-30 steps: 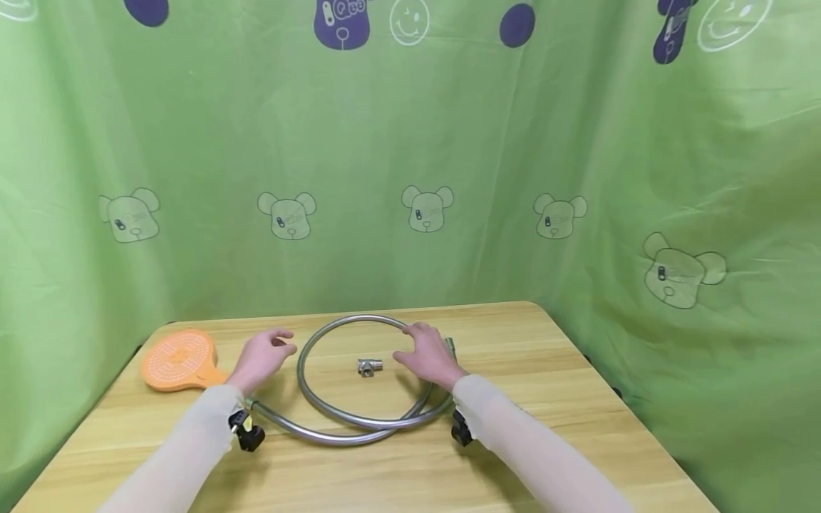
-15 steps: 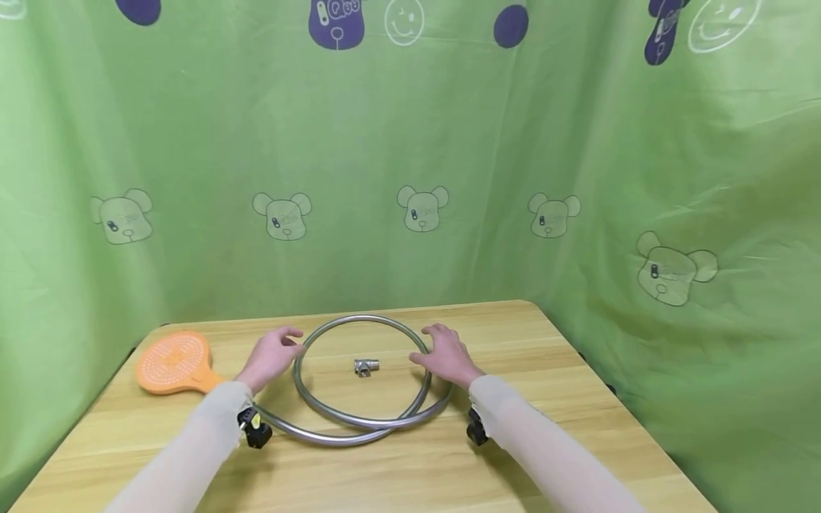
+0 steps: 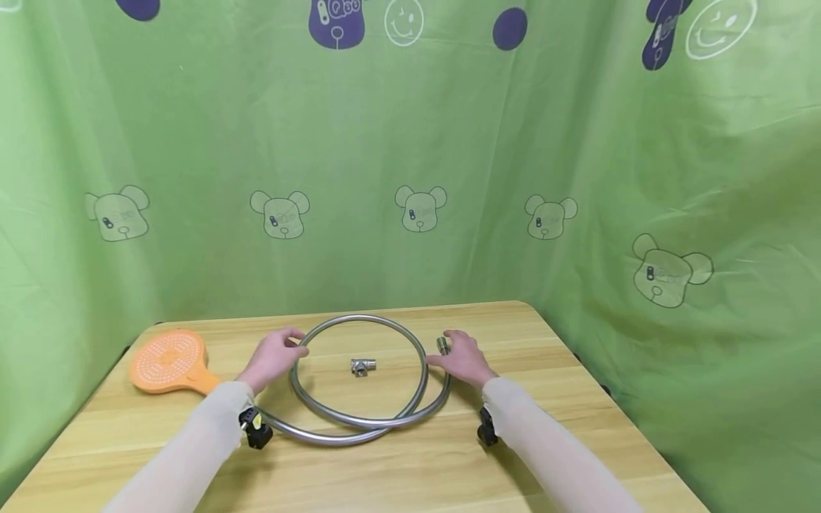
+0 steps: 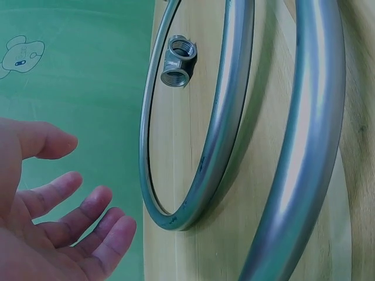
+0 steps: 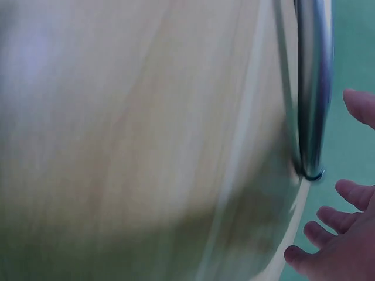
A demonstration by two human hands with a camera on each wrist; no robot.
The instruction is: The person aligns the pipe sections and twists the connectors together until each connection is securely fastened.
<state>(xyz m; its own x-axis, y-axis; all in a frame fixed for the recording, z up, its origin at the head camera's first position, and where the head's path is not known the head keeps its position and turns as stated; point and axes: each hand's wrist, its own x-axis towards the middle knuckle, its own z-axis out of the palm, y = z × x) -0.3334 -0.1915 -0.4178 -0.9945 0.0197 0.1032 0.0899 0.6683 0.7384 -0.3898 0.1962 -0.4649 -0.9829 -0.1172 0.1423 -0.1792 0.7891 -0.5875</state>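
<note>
Metal hose [image 3: 386, 423] lies on the wood-grain counter [image 3: 398, 477], wound into one big loop, its lengths crossing at the near right side. Inside the loop, off the hose: a small silvery tee fitting [image 3: 362, 367], two threaded mouths plain in the left wrist view. Left hand [image 3: 274, 358] over the left side of the loop, thumb and fingers parted and loosely bent, holding nothing; head view lines its fingertips up with the loop's edge, but left wrist view shows a gap between them and the hose. Right hand [image 3: 468, 358] at the opposite side, likewise opened out with thumb well apart from fingers, nothing in its grasp; right wrist view, partly blurred, has it just beside the hose, apart from it. Hose's right end carries a metal nut [image 3: 442, 345], seen from the head between that hand's thumb and fingers. Other end out of sight by the left forearm. Orange shower head [image 3: 169, 361] lies at the far left of the counter, perforated face up, handle running toward the left forearm, which hides its tip. Both arms in pale sleeves, a small black device [image 3: 256, 427] under the left wrist, a similar black unit [image 3: 487, 427] under the right. Green curtain [image 3: 346, 142] behind, printed with bear heads, purple shapes higher up.
</note>
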